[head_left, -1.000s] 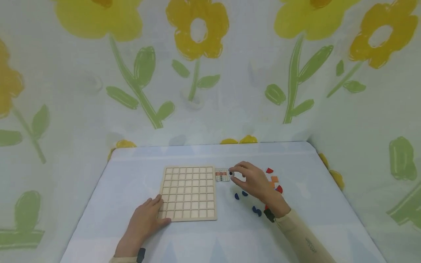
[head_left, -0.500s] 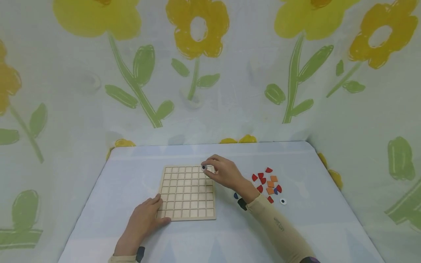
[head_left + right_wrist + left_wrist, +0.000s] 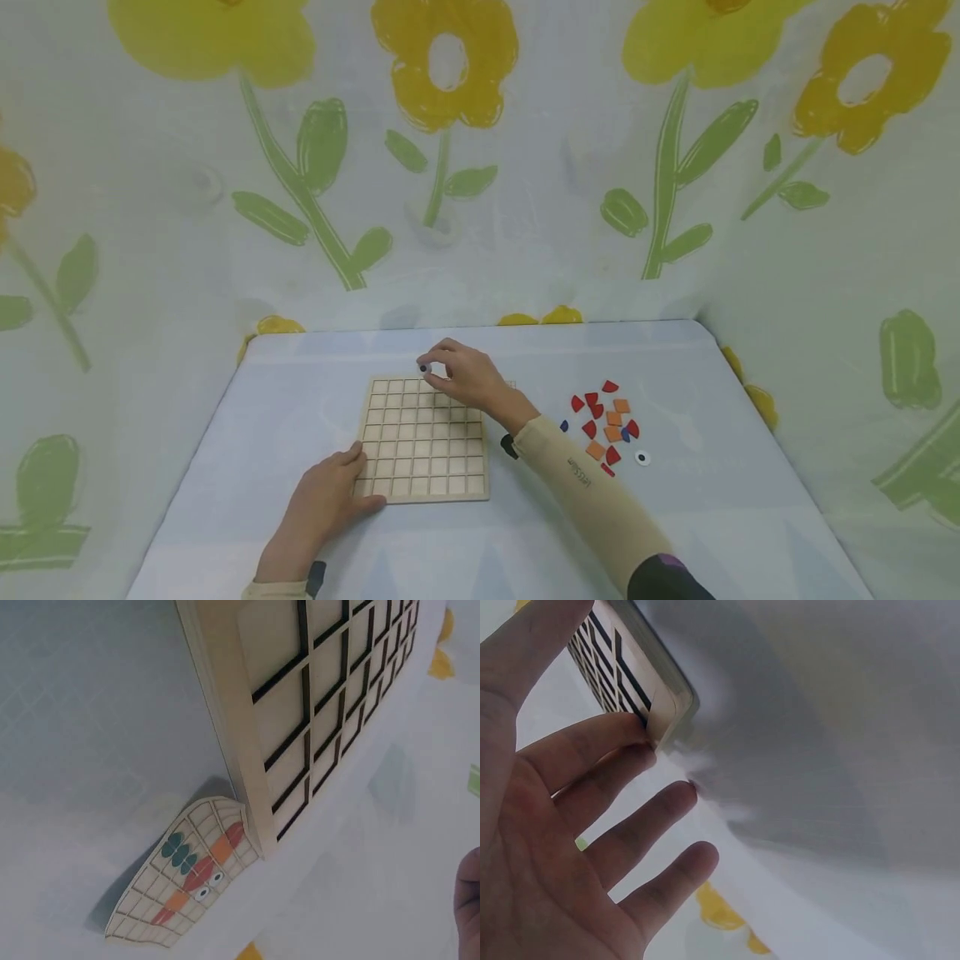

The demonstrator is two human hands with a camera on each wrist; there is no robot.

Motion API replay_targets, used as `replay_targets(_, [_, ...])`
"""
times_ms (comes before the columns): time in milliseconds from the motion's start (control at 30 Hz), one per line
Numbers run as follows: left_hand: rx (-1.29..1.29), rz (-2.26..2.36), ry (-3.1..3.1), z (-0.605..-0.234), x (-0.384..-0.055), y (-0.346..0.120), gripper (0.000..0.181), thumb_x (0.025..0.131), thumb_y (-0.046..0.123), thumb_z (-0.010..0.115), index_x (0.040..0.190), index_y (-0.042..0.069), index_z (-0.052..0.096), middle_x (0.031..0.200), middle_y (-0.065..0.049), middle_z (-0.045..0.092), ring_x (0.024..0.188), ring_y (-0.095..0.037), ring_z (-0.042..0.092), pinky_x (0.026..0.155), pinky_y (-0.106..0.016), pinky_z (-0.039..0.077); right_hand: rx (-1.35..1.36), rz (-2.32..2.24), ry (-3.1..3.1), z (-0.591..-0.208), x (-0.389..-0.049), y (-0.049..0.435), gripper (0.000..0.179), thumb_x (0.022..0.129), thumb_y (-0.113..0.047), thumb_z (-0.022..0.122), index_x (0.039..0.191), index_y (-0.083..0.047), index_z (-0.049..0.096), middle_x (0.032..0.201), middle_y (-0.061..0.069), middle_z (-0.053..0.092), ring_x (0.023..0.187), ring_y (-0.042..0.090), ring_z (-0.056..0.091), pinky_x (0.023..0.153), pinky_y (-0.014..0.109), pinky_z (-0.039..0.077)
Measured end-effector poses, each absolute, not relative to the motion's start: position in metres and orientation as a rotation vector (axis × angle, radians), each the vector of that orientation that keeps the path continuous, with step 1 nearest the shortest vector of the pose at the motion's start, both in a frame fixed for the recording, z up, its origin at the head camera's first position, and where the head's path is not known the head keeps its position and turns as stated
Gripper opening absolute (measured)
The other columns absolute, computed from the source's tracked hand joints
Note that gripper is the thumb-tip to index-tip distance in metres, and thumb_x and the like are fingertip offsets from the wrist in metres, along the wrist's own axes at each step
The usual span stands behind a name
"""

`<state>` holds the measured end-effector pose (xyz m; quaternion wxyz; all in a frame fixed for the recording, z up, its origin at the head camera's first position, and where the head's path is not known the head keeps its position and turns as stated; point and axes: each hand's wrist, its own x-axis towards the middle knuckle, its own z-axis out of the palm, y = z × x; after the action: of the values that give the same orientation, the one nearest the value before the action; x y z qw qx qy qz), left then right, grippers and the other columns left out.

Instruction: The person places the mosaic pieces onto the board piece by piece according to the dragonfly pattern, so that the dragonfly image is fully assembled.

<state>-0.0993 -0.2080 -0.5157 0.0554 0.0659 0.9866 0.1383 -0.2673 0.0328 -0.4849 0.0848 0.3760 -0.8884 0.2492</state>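
Note:
A wooden grid board (image 3: 423, 463) lies flat on the white table, its cells bare where they show. My left hand (image 3: 324, 492) rests at its near left corner. In the left wrist view, that hand (image 3: 570, 825) has its fingers spread, with fingertips touching the board's corner (image 3: 667, 705). Above the far edge of the board, my right hand (image 3: 471, 377) pinches a small white disc with a black dot (image 3: 424, 368) between thumb and finger. Only a bit of the right hand (image 3: 469, 900) shows in the right wrist view, and the disc is out of sight there.
A small printed grid card (image 3: 196, 870) with a coloured figure leans at the board's corner. On the right lie several red wedges (image 3: 590, 429), orange squares (image 3: 614, 418), blue pieces (image 3: 564, 426) and another dotted white disc (image 3: 642, 458). Flower-patterned cloth walls (image 3: 540, 267) surround the table.
My right hand has carried the white disc leftward from beside the card to the board's far edge, uncovering the loose pieces on the right. The left hand has stayed at the board.

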Motion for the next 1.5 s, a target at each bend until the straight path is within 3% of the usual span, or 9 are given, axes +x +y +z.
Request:
replay_targets(300, [0.198, 0.419, 3.002, -0.515, -0.098, -0.21, 0.086, 0.072, 0.046, 0.09, 0.133, -0.008, 0.061, 0.144, -0.024, 0.054, 0.127, -0.044, 0.056, 0.107, -0.056, 0.046, 1.206, 0.658, -2.918, -0.496, -0.274, 0.007, 0.027, 0.099, -0.027, 0.068, 0.126, -0.024, 0.073, 0.126, -0.006, 0.064, 0.076, 0.004, 0.056, 0.065, 0.018, 0.05])
replay_targets(533, [0.218, 0.407, 3.012, -0.516, -0.099, -0.21, 0.087, 0.073, 0.047, 0.089, 0.133, -0.008, 0.061, 0.144, -0.024, 0.055, 0.127, -0.043, 0.056, 0.107, -0.056, 0.046, 1.197, 0.604, -3.045, -0.513, -0.274, -0.004, 0.026, 0.099, -0.031, 0.068, 0.125, -0.027, 0.073, 0.126, -0.009, 0.065, 0.108, 0.008, 0.063, 0.092, 0.03, 0.055])
replay_targets(633, [0.24, 0.404, 3.022, -0.515, -0.099, -0.209, 0.086, 0.073, 0.048, 0.088, 0.132, -0.009, 0.062, 0.143, -0.024, 0.056, 0.126, -0.043, 0.057, 0.106, -0.056, 0.047, 1.188, 0.575, -3.082, -0.517, -0.275, -0.006, 0.027, 0.1, -0.033, 0.067, 0.126, -0.028, 0.073, 0.127, -0.011, 0.064, 0.114, 0.008, 0.062, 0.097, 0.031, 0.054])
replay_targets(1100, [0.257, 0.381, 3.011, -0.511, -0.1, -0.208, 0.085, 0.072, 0.047, 0.089, 0.131, -0.009, 0.062, 0.141, -0.025, 0.057, 0.124, -0.043, 0.058, 0.104, -0.055, 0.048, 1.201, 0.535, -3.13, -0.517, -0.276, -0.013, 0.026, 0.1, -0.032, 0.067, 0.126, -0.03, 0.073, 0.129, -0.011, 0.062, 0.115, 0.008, 0.061, 0.096, 0.031, 0.054])
replay_targets(1500, [0.237, 0.372, 2.985, -0.511, -0.102, -0.205, 0.085, 0.073, 0.047, 0.089, 0.131, -0.01, 0.062, 0.142, -0.026, 0.055, 0.126, -0.044, 0.056, 0.106, -0.056, 0.046, 1.158, 0.443, -3.103, -0.517, -0.273, -0.02, 0.023, 0.101, -0.029, 0.065, 0.122, -0.029, 0.075, 0.122, -0.011, 0.065, 0.105, 0.006, 0.063, 0.085, 0.026, 0.056])
